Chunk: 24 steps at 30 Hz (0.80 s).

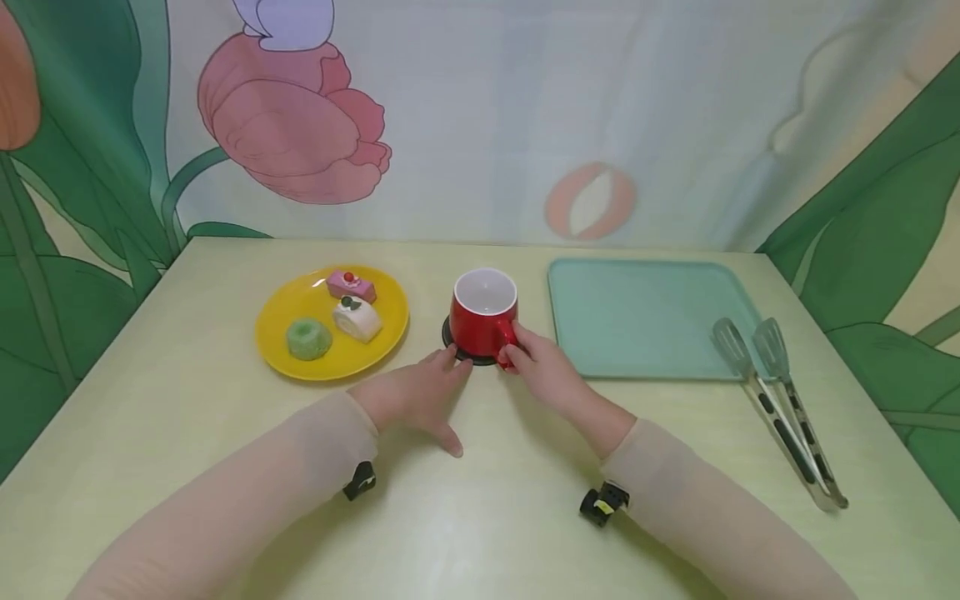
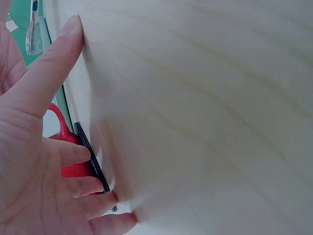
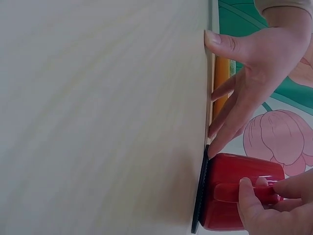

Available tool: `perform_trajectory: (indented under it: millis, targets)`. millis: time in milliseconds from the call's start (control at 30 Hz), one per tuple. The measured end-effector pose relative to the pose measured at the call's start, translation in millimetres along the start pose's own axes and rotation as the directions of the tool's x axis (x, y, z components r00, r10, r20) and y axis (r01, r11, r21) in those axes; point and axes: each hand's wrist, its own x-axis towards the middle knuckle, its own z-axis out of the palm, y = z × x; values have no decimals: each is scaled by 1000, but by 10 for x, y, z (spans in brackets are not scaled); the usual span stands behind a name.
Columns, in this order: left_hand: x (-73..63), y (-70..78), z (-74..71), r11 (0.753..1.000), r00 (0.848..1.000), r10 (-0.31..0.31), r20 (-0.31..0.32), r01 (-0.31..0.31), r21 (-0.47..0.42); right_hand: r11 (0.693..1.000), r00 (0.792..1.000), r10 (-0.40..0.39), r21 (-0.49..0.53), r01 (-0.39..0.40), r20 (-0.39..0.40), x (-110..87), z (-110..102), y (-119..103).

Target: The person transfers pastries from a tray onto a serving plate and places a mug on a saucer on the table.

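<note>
A red mug (image 1: 476, 330) with a white inside stands upright on a round black coaster (image 1: 448, 332) at the middle of the table. My right hand (image 1: 551, 372) pinches the mug's handle (image 3: 230, 193) between thumb and fingers. On the near left side of the mug, my left hand (image 1: 417, 398) has its fingers spread, with fingertips right at the coaster's edge and the thumb pointing back along the tabletop. In the left wrist view, the fingertips (image 2: 84, 185) overlap the coaster's rim. The mug itself is partly hidden there behind the left hand.
To the left sits a yellow plate (image 1: 281, 302) bearing a green ring-shaped cake (image 1: 308, 338), a white roll cake (image 1: 357, 319) and a pink cake slice (image 1: 351, 287). A mint-green tray (image 1: 637, 321) lies at the right, with metal tongs (image 1: 787, 417) across its near right corner.
</note>
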Motion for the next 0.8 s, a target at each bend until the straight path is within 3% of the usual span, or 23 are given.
perform_trajectory:
  millis: [367, 633, 800]
  targets:
    - [1, 52, 4, 999, 1000, 0, 11, 0, -40, 999, 996, 51, -11, -50, 70, -83, -143, 75]
    - [-12, -12, 28, 998, 995, -57, -76, 56, -27, 971, 999, 32, -238, -21, 42, -124, -384, 162]
    - [-99, -71, -7, 996, 986, -85, -145, 82, -28, 906, 999, 16, -424, -2, 29, -157, -586, 256]
